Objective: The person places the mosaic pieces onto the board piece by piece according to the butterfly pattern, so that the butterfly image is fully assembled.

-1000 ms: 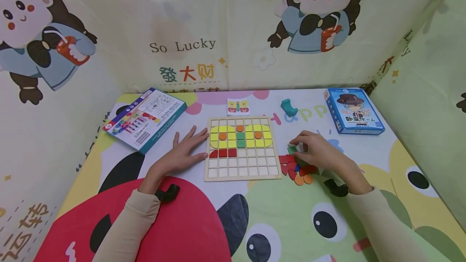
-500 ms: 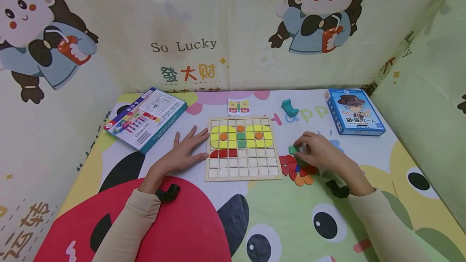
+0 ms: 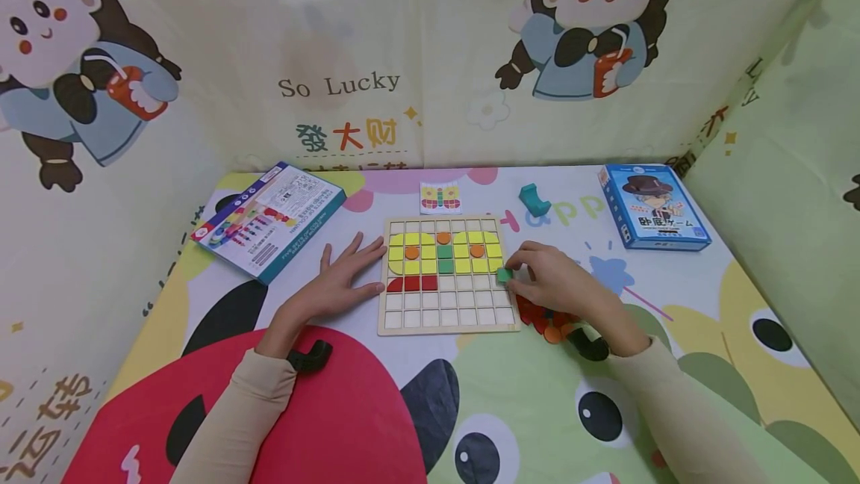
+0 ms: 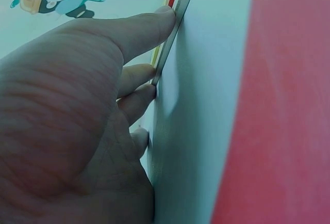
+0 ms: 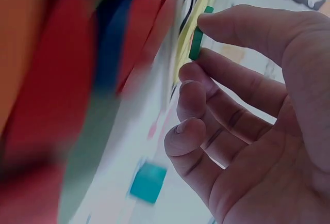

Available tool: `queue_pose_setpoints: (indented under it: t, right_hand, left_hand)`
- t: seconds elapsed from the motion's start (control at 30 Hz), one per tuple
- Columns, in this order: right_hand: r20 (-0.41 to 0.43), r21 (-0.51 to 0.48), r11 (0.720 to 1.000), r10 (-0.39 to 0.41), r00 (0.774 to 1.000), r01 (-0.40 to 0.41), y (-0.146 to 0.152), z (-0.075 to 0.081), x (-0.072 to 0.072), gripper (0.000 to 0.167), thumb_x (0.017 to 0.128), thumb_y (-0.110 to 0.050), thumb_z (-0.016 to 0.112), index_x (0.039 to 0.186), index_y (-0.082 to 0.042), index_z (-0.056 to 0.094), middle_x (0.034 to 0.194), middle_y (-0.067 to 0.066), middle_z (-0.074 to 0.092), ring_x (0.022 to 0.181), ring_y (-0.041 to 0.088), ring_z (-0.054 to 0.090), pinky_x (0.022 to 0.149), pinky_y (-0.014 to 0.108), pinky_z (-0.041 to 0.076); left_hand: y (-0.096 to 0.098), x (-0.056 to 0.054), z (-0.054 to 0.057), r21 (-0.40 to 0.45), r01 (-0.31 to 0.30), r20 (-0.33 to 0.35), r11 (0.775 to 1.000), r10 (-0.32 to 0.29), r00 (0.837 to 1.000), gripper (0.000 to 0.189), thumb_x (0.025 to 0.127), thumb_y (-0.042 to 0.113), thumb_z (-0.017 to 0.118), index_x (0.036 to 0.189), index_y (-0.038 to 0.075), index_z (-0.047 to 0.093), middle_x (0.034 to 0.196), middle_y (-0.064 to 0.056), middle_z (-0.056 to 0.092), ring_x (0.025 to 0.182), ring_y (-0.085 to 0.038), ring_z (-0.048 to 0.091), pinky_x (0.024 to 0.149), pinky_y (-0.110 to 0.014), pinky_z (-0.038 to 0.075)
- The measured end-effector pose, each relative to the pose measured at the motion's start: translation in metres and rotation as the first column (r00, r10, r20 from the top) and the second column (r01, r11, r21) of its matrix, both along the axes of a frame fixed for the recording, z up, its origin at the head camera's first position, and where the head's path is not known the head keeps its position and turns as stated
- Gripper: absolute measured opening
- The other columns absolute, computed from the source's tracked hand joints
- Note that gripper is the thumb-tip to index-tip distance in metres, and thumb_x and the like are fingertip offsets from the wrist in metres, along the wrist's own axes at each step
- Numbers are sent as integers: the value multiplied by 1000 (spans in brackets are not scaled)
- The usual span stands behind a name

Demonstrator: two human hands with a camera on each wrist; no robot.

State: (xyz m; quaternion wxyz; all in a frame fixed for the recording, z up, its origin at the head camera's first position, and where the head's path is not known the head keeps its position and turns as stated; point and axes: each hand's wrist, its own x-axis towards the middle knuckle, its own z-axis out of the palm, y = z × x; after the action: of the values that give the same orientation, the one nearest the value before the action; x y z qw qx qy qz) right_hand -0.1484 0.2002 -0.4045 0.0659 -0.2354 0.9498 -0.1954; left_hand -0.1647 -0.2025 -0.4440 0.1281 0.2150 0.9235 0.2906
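My right hand (image 3: 554, 280) pinches a green square tile (image 3: 504, 275) between thumb and index finger, over the right edge of the wooden grid board (image 3: 448, 326). The right wrist view shows the green tile (image 5: 197, 41) edge-on in that pinch. With fingers spread straight, my left hand (image 3: 343, 280) touches the board's left edge with its fingertips. Set in the board are yellow tiles (image 3: 430, 266), orange discs (image 3: 412, 252), two green squares (image 3: 445, 265) and a row of red tiles (image 3: 412, 284) at the left. Lower cells show bare wood.
Loose red and orange pieces (image 3: 552, 333) lie right of the board, partly under the right hand. A butterfly pattern card (image 3: 440, 198) and a teal curved piece (image 3: 534, 200) sit behind it. Boxes lie at back left (image 3: 269, 222) and back right (image 3: 655, 208).
My right hand has lifted the green tile from beside the loose pieces and carried it left to the board's right edge. The left hand stays in place.
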Motion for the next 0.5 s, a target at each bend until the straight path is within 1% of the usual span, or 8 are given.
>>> queue_pose_setpoints:
  t: [0.23,0.37,0.5]
  right_hand:
    - [-15,1,997,74,997,-74,-42,1,1,28,93,-26,82,115,-8,79,110,5,71,94,17,62,89,36,63]
    - [-20,-1,994,107,994,-107,-62,0,0,30,92,-25,82,117,-8,79,111,5,70,95,17,62,89,35,63]
    - [-36,18,993,121,992,-120,-75,-4,-1,32,93,-26,81,119,-9,78,114,5,71,97,16,62,88,33,62]
  left_hand:
    - [0,0,1,7,3,2,1000,-3,1000,83,97,41,73,167,22,34,179,-3,25,169,-37,0,125,-76,-17]
    - [0,0,1,7,4,2,1000,-4,1000,84,96,41,74,167,22,34,179,-3,25,169,-37,0,125,-76,-17]
    - [0,0,1,9,4,3,1000,-4,1000,84,96,41,74,167,22,34,178,-3,25,169,-37,0,124,-76,-17]
